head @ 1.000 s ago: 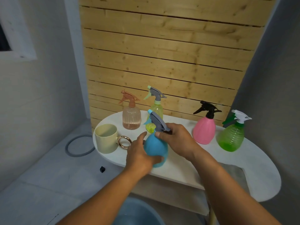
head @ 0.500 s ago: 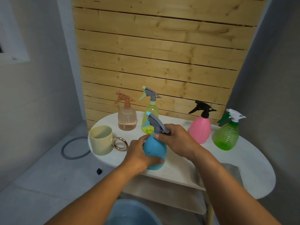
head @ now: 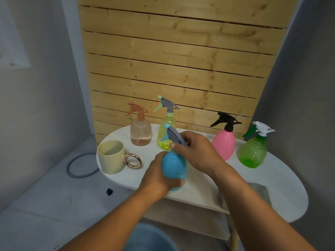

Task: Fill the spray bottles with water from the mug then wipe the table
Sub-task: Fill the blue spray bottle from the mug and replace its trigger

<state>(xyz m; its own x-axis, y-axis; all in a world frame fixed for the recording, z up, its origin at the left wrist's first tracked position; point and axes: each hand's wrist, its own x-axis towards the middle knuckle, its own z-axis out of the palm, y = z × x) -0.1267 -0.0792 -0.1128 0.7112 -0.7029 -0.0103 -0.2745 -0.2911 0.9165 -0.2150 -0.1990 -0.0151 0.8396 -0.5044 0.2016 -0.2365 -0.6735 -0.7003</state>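
- Head view: a blue bottle [head: 174, 164] stands upright on the near edge of a white bench [head: 282, 180], its long axis running straight up from base to spray top.
- Head view: the left hand [head: 157, 175] wraps the rounded body from the left side, fingers [head: 178, 182] curled under the front of it, grasping the bottle.
- Head view: the right hand [head: 197, 153] sits directly above, its fingers closed around the grey spray top [head: 175, 137] at the neck, thumb toward the camera. The top's nozzle points up and away to the left of those fingers.
- Head view: the likely step is unscrewing the top, so the twist would turn about that upright axis while the lower hand keeps the body from spinning.
- Head view: the mug [head: 111, 156] stands to the left of the left hand, near but not touching, handle toward the bottle. The left hand is the nearer one to it.
- Head view: four other spray bottles stand beyond the fingers along the back, capped.
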